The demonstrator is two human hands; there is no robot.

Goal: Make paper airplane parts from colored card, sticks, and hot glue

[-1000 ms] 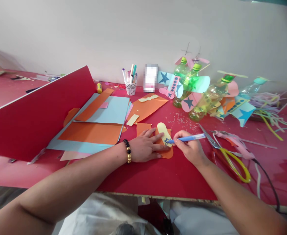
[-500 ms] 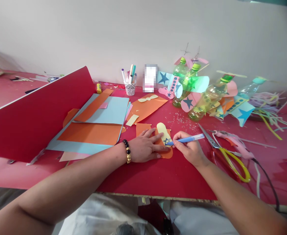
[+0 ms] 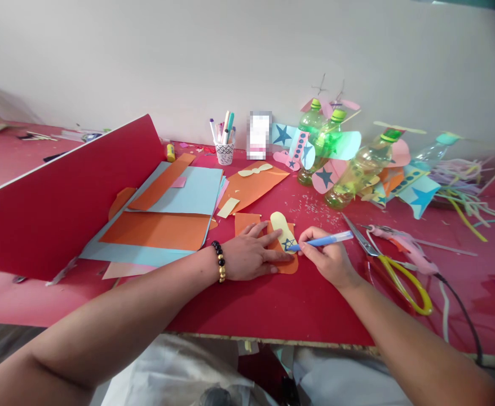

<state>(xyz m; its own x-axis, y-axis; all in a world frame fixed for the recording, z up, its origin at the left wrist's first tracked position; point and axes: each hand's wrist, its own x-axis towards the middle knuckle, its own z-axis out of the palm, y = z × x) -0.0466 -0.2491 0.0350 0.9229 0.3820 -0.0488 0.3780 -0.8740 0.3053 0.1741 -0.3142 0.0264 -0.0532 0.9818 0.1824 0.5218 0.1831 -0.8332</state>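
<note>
My right hand point(image 3: 326, 258) grips a blue marker point(image 3: 326, 240), its tip touching a drawn blue star. The star lies at the lower end of a pale yellow paper piece point(image 3: 279, 223) with a rounded top. Under that yellow piece is an orange paper piece point(image 3: 290, 266) with rounded lower corners. Flat on the papers rests my left hand point(image 3: 250, 254), fingers spread, its fingertips at the yellow piece's left edge. Another orange piece point(image 3: 245, 221) is partly hidden beneath that hand.
Yellow-handled scissors point(image 3: 403, 283) and a pink glue gun point(image 3: 403, 248) lie to the right. Decorated plastic bottles point(image 3: 353, 172) stand behind. Coloured sheets point(image 3: 158, 230) and a red board point(image 3: 70, 197) are on the left. A marker cup point(image 3: 224, 153) stands by the wall.
The marker tip has shifted very slightly over the star, with the right hand nearly in place. My left hand and the papers have not moved.
</note>
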